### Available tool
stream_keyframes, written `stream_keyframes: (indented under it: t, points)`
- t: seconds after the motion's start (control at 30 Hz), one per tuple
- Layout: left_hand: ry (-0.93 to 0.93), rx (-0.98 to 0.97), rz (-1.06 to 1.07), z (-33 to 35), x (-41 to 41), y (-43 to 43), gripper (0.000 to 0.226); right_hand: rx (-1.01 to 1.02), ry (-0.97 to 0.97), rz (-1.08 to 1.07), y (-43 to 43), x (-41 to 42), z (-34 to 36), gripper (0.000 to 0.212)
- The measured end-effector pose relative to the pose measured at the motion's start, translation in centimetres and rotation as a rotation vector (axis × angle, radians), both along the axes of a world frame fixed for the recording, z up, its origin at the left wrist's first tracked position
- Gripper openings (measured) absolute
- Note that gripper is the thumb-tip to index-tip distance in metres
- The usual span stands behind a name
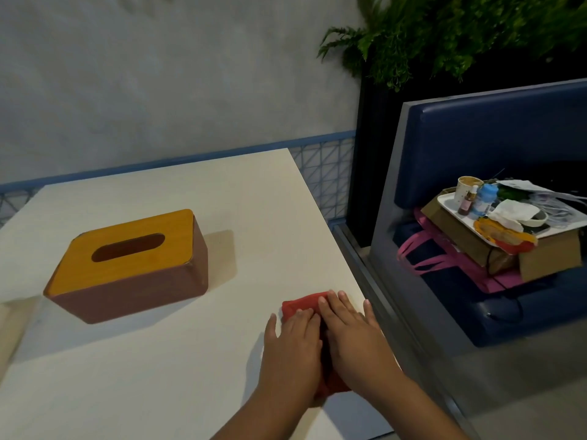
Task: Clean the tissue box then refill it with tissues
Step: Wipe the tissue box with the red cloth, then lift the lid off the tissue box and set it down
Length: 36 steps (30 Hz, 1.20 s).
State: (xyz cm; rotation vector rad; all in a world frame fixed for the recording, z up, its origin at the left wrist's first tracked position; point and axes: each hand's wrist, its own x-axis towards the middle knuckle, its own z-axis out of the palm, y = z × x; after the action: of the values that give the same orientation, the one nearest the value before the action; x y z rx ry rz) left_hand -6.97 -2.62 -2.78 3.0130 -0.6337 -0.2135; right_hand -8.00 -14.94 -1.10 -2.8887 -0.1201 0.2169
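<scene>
tissue box (127, 265) stands upright on the left half of the worktop (190, 376), its yellow wooden lid (178, 230) seated on the brown body and the oval slot (128, 247) dark, with nothing poking out of it. well apart from it, near the worktop's right edge, lies a folded red cloth (303, 304), and both hands are on it. the left hand (293, 341) and the right hand (352, 331) lie side by side, palms down, fingers straight and flat, pressing it to the surface. the grip of each hand is therefore apart, curled round nothing: the cloth is pressed, not pinched. judging from this, the task is at its very start. the cloth looks to be getting flattened or folded ready for wiping, it is nowhere near the box, the lid is not off, and no refill pack shows on the worktop. left to do, as i judge it: wipe the box, open it, load fresh paper, close it. on a blue bench seat (492, 138) to the right, a tray (444, 198) of cluttered small items rests on cardboard boxes (546, 255); whether a refill is among them i cannot tell.
</scene>
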Motion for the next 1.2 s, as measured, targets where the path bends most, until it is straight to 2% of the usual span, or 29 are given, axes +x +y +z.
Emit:
stream_keyframes:
  t: [0.07, 0.1, 0.2, 0.23, 0.27, 0.33, 0.43, 0.57, 0.73, 0.8, 0.9, 0.97, 1.03, 1.13, 1.2]
  points:
    - [-0.060, 0.031, -0.051, 0.0, 0.0, 0.4, 0.043, 0.016, -0.007, 0.043, -0.5, 0.1, -0.4, 0.059]
    - [-0.055, 0.051, -0.048, -0.1, -0.1, 0.6, 0.041, 0.008, 0.003, 0.051, -0.7, 0.1, -0.4, 0.056]
    - [0.068, 0.018, -0.046, 1.0, -0.5, 1.2, 0.068, 0.021, 0.002, 0.075, -1.2, 0.0, -0.2, 0.074]
    - [0.108, -0.014, -0.038, 1.7, -0.6, 1.3, 0.082, 0.025, 0.033, 0.074, -1.4, -0.1, -0.1, 0.069]
    - [0.051, -0.033, -0.053, 1.6, -0.6, 1.5, 0.095, 0.034, 0.064, 0.086, -1.6, 0.0, 0.1, 0.062]
    - [0.119, -0.008, -0.100, 2.3, -0.9, 1.9, 0.106, 0.053, 0.144, 0.086, -1.8, 0.2, 0.9, 0.072]
    - [0.136, 0.051, -0.052, 3.6, -0.7, 3.2, 0.097, 0.069, 0.218, 0.090, -1.8, 0.9, 2.0, 0.086]
    - [0.011, 0.031, 0.133, 6.5, 0.1, 7.0, 0.077, 0.153, 0.147, 0.063, 0.4, 2.4, 3.4, 0.079]
    - [-0.297, -0.227, 0.319, 9.0, 2.0, 13.8, 0.047, 0.289, -0.050, 0.119, 6.9, 4.4, 5.4, 0.061]
    - [-0.422, -0.279, 0.402, 9.3, 2.8, 17.0, 0.044, 0.289, -0.131, 0.181, 10.0, 5.4, 6.2, 0.056]
    - [-0.452, -0.369, 0.562, 9.7, 3.8, 21.5, 0.037, 0.291, -0.239, 0.253, 15.0, 7.0, 7.4, 0.050]
    - [-0.465, -0.446, 0.662, 9.6, 4.5, 24.2, 0.026, 0.295, -0.270, 0.268, 17.9, 8.0, 8.0, 0.056]
    - [-0.467, -0.499, 0.729, 9.3, 5.4, 26.9, 0.026, 0.269, -0.288, 0.264, 20.7, 9.1, 8.2, 0.055]
    - [-0.420, -0.623, 0.803, 8.9, 7.1, 29.8, 0.030, 0.201, -0.323, 0.237, 23.8, 10.7, 8.1, 0.040]
    - [-0.362, -0.698, 0.847, 8.5, 8.1, 30.9, 0.031, 0.123, -0.331, 0.216, 25.6, 11.5, 7.8, 0.038]
